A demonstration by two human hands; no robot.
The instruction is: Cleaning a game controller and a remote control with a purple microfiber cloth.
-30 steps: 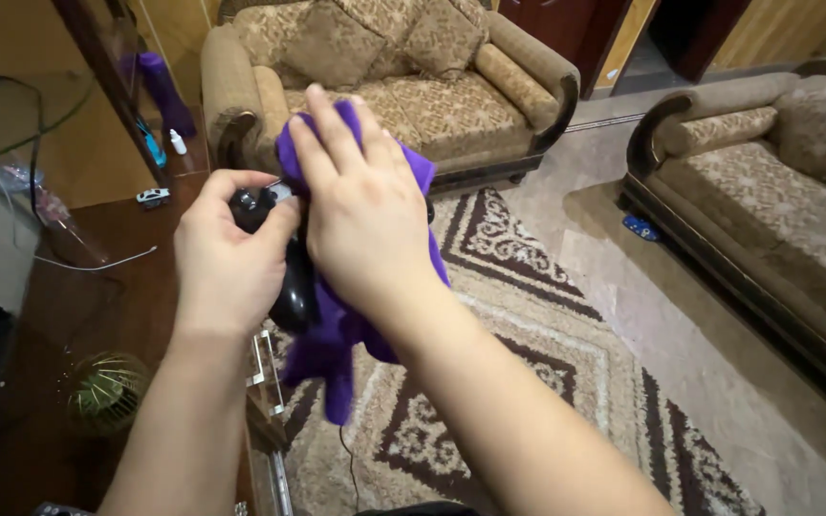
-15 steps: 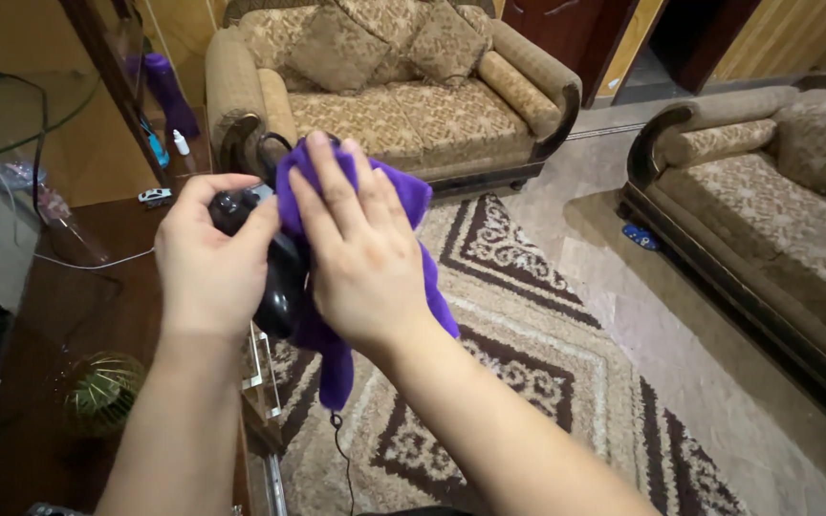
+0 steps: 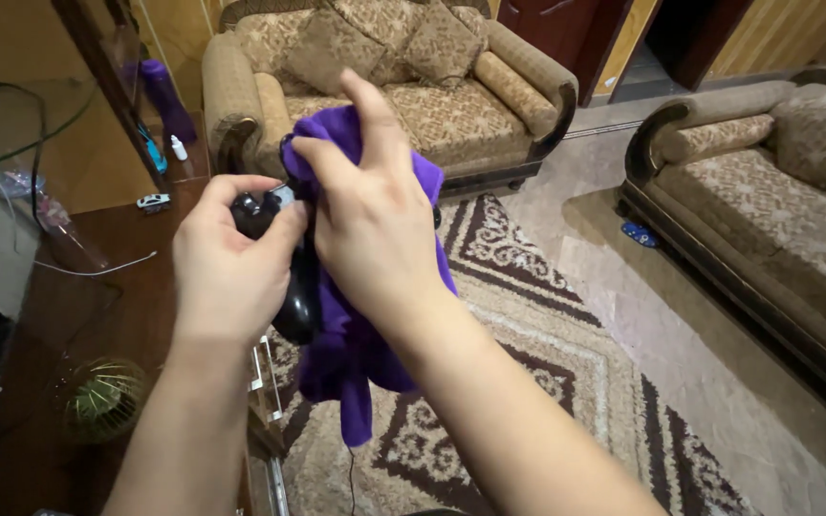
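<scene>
Two hands are raised above a patterned rug (image 3: 528,382). A black game controller (image 3: 291,287) is gripped by the closed left hand (image 3: 227,272), while a purple cloth (image 3: 356,334) is pressed against it by the right hand (image 3: 375,220), fingers loosely spread.

Your left hand (image 3: 227,272) at 9 o'clock of black plastic game controller (image 3: 293,287) | purple cloth (image 3: 356,334) under right hand (image 3: 375,229) | patterned fabric sofa (image 3: 384,86) at 12 o'clock

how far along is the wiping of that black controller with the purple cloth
Done: not clear; no cleaned patch can be told apart. In hand: the left hand grips the black controller while the right hand presses the purple cloth over it. Left: the exposed lower grip and the left end with its buttons lie outside the cloth.
</scene>
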